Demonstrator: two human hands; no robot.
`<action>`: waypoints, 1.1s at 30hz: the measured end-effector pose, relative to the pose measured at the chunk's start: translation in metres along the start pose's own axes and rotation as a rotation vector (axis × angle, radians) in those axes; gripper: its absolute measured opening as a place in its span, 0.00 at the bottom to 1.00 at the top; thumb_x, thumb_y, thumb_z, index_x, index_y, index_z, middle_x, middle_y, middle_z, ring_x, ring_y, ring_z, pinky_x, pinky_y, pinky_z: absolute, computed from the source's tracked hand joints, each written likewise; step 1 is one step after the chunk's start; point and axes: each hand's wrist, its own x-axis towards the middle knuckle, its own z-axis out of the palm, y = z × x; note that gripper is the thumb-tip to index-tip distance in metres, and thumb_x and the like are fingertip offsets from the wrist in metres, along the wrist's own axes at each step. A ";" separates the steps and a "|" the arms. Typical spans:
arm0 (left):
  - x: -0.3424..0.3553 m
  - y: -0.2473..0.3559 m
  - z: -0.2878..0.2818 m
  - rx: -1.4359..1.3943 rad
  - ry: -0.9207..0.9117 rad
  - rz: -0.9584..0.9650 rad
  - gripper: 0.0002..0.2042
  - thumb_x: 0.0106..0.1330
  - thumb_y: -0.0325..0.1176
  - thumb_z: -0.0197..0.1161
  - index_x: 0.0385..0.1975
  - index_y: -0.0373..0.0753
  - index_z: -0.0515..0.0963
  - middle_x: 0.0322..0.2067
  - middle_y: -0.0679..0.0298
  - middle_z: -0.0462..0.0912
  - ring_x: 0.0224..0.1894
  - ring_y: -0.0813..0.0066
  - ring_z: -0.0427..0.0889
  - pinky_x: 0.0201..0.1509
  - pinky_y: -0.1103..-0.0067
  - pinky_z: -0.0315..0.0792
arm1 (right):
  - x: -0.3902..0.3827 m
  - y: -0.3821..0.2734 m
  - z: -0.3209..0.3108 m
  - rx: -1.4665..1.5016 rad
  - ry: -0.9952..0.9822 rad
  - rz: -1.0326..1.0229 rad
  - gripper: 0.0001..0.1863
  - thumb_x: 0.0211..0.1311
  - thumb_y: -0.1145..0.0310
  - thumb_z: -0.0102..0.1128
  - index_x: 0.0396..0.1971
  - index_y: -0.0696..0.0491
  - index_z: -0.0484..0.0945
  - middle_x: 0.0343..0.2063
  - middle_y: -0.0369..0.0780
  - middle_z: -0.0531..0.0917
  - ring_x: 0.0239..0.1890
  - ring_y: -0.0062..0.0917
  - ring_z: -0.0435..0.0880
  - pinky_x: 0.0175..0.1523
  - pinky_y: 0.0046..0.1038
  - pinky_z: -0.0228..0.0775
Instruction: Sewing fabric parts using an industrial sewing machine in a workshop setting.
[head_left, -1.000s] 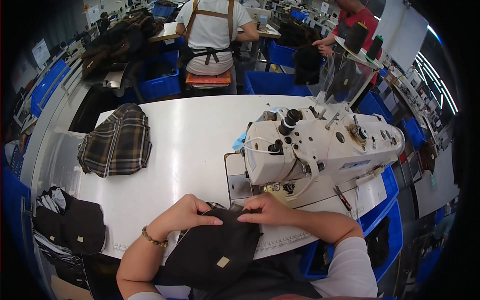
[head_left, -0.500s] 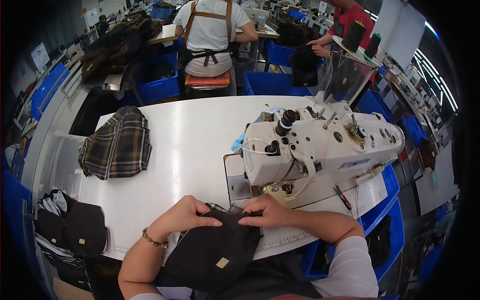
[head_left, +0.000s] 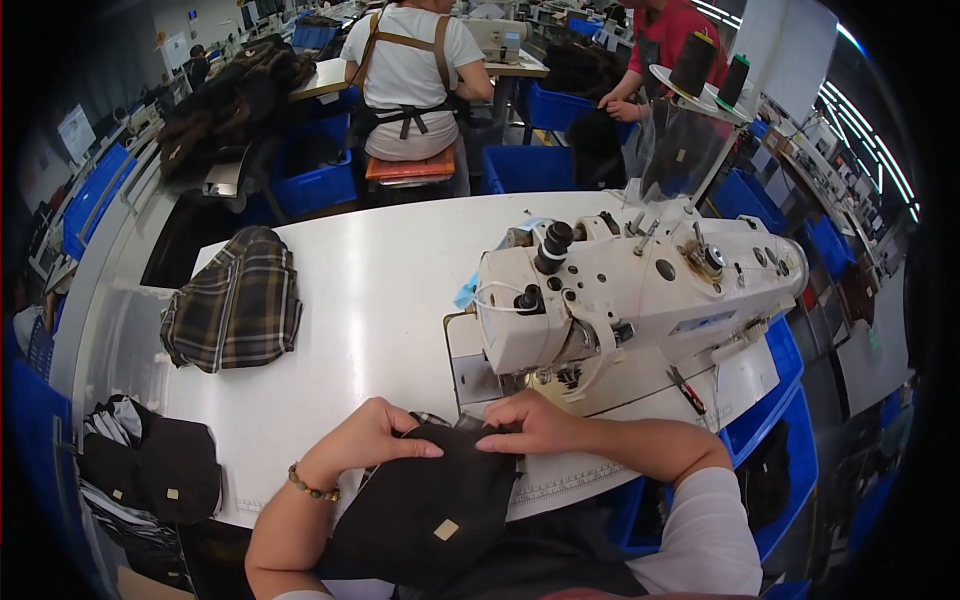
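Observation:
A black fabric piece with a small beige label hangs over the table's front edge toward my lap. Its top edge is pinched by my left hand, thumb on top and fingers behind. At the other end of that edge my right hand grips it the same way. A bit of plaid cloth shows behind the edge between the hands. Just beyond my right hand stands a white sewing machine, its needle area close to my fingers. What lies under the fabric is hidden.
Folded plaid cloth lies on the white table at left. Black labelled pieces are stacked at the left edge. Red-handled snips rest right of the needle area. Blue bins stand at right. Two people work beyond the table.
My hands keep nearly the same grip on the black fabric. The view has shifted slightly. Across the table, the person in red has lowered the dark piece, and the seated person leans a little left.

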 end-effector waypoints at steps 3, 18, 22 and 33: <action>0.001 -0.005 0.001 -0.019 0.006 0.003 0.12 0.57 0.35 0.75 0.29 0.31 0.86 0.19 0.71 0.81 0.23 0.89 0.71 0.27 0.85 0.69 | 0.000 0.000 0.001 0.004 -0.003 0.025 0.21 0.64 0.61 0.65 0.21 0.58 0.68 0.19 0.35 0.67 0.20 0.16 0.64 0.27 0.25 0.56; 0.003 -0.002 0.003 -0.238 0.076 0.025 0.08 0.61 0.31 0.72 0.31 0.30 0.85 0.25 0.69 0.84 0.28 0.88 0.77 0.33 0.86 0.73 | -0.003 0.010 0.000 -0.015 0.085 0.031 0.13 0.62 0.62 0.66 0.32 0.58 0.78 0.26 0.36 0.76 0.29 0.19 0.73 0.35 0.24 0.64; 0.005 -0.011 0.001 -0.238 0.097 0.025 0.08 0.61 0.31 0.71 0.32 0.31 0.86 0.26 0.69 0.85 0.29 0.88 0.77 0.34 0.86 0.73 | -0.003 0.007 0.001 0.047 0.010 0.047 0.17 0.62 0.58 0.65 0.41 0.57 0.79 0.33 0.39 0.81 0.36 0.23 0.80 0.44 0.25 0.70; -0.012 0.003 0.023 -0.320 0.174 -0.065 0.10 0.65 0.33 0.68 0.36 0.31 0.85 0.28 0.66 0.86 0.30 0.84 0.81 0.36 0.85 0.76 | -0.003 0.002 0.010 0.517 -0.230 0.318 0.21 0.63 0.60 0.63 0.49 0.59 0.76 0.35 0.36 0.82 0.37 0.17 0.80 0.40 0.23 0.76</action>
